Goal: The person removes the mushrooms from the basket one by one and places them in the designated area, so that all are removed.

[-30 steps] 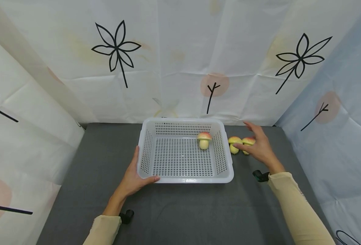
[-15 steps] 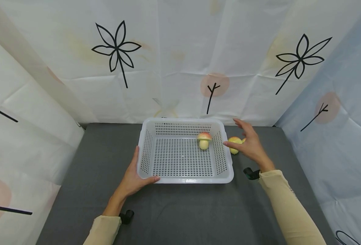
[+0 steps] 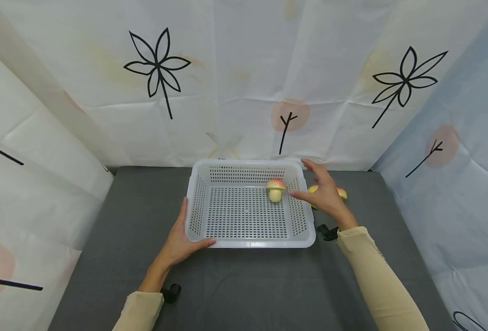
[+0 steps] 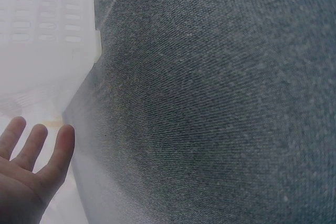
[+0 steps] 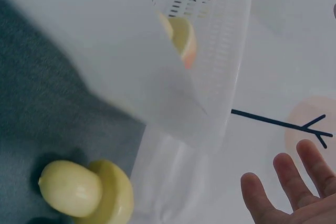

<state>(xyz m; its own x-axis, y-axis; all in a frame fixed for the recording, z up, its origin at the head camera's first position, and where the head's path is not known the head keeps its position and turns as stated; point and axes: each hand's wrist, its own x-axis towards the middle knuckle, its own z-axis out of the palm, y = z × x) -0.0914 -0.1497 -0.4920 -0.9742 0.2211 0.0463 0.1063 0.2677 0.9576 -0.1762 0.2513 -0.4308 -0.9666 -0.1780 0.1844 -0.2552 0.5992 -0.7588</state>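
A white perforated plastic basket (image 3: 248,242) sits on the grey table. Inside it, toward the right, stands a toy mushroom (image 3: 275,189) with a reddish cap and pale yellow stem. My left hand (image 3: 177,243) rests at the basket's front left corner, thumb along the front rim, fingers extended up the left side. My right hand (image 3: 326,196) hovers at the right rim, thumb and fingers spread, holding nothing. Partly hidden behind it are a second mushroom (image 3: 312,188) and a third mushroom (image 3: 342,192). In the right wrist view, a mushroom (image 5: 73,190) lies on its side beside the basket.
White cloth with printed flowers and trees (image 3: 244,92) hangs behind and at both sides of the table (image 3: 235,289). Each wrist bears a small black camera mount, such as the left one (image 3: 171,293).
My right hand has moved left, from over the two mushrooms outside to the basket's right rim, fingers still spread. The left hand, basket and mushrooms have stayed put.
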